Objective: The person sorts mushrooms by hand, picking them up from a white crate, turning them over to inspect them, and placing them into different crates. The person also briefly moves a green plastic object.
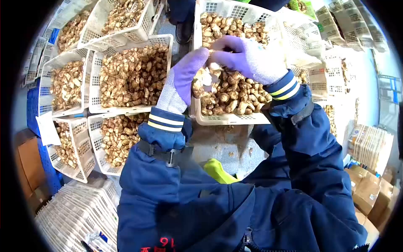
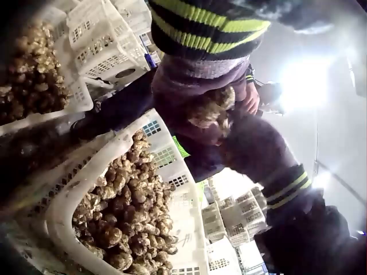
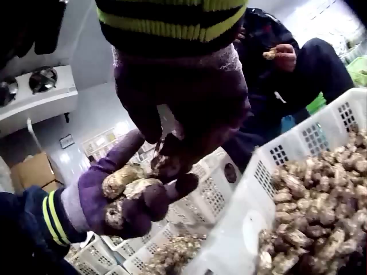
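Both hands wear purple gloves and meet above a white basket (image 1: 231, 120) of stubby brown mushrooms (image 1: 235, 94). My left hand (image 1: 187, 73), palm up in the right wrist view, cradles several mushrooms (image 3: 118, 181) with its fingers curled around them. Right beside it, my right hand (image 1: 247, 61) reaches in from above, thumb and fingertips pinching a darker mushroom (image 3: 166, 163) at the left fingers. The left wrist view shows a mushroom (image 2: 211, 109) between the two gloves, partly covered by fingers. Pale pieces (image 1: 204, 77) show just below the hands in the head view.
More mushroom-filled baskets (image 1: 131, 108) stand at the left, with others at the right. Stacked white crates (image 1: 79, 210) are at lower left and cardboard boxes (image 1: 365, 191) at lower right. Across the basket, another person's hand (image 3: 285, 57) holds a small piece.
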The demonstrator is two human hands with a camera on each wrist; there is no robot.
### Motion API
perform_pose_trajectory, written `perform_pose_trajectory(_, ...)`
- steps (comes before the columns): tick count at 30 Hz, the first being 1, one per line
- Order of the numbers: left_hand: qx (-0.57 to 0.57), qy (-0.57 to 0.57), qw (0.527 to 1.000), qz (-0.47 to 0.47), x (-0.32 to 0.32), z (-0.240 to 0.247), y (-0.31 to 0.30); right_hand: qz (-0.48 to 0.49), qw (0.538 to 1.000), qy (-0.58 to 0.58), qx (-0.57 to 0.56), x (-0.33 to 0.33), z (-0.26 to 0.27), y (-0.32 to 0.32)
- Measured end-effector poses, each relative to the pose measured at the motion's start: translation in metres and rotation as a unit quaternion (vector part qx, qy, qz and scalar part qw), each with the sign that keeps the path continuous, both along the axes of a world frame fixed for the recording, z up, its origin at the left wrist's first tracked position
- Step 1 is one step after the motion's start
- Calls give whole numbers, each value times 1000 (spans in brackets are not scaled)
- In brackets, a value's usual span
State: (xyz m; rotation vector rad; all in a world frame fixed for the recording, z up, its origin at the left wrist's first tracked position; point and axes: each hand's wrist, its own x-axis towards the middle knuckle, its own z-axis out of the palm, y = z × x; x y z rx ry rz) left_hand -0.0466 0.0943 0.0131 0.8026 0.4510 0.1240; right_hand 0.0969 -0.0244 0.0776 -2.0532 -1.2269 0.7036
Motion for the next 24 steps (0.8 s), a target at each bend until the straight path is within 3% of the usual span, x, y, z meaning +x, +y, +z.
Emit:
perform_pose_trajectory(1,-49,-7,999,-23,7,-4,5,42,997,34,57,-1,0,7)
perform_pose_trajectory(3,-3,-48,999,7,-4,5,7,149,964,-136,176,24,-1,12)
perform_pose_trajectory(4,24,-24,999,17,-9,23,8,-73,981,145,103,24,-11,16)
perform_pose_trajectory(5,16,-56,997,53,-11,8,14,-79,996,-32,25,29,-30,18)
perform_pose_trajectory(6,-33,-73,991,102,-10,10,17,87,949,-278,-124,32,-59,26)
perform_pose_trajectory(7,-81,-91,981,152,-9,14,20,118,957,-173,-201,25,-86,26)
perform_pose_trajectory(9,-135,-106,965,198,-10,20,26,177,906,-218,-318,2,-124,37)
perform_pose_trajectory(10,-146,-95,963,206,-11,22,27,157,897,-301,-283,-14,-143,42)
perform_pose_trajectory(11,-159,-83,961,211,-12,22,27,106,896,-286,-323,-22,-159,43)
perform_pose_trajectory(13,-191,-73,955,213,-10,18,23,97,883,-328,-320,-26,-166,46)
perform_pose_trajectory(15,-194,-68,954,216,-4,15,18,81,947,-187,-250,1,-172,38)
perform_pose_trajectory(17,-185,-53,954,230,-4,15,15,41,965,-95,-241,12,-180,22)
perform_pose_trajectory(19,-176,-47,956,229,-4,16,14,81,959,-100,-252,0,-169,17)
perform_pose_trajectory(20,-168,-33,957,232,-6,16,14,71,975,-101,-183,-9,-163,14)
perform_pose_trajectory(21,-161,-29,960,228,-6,18,13,49,980,-71,-181,-17,-152,16)
perform_pose_trajectory(24,-152,-46,965,208,-3,19,10,116,949,-156,-248,-17,-162,26)
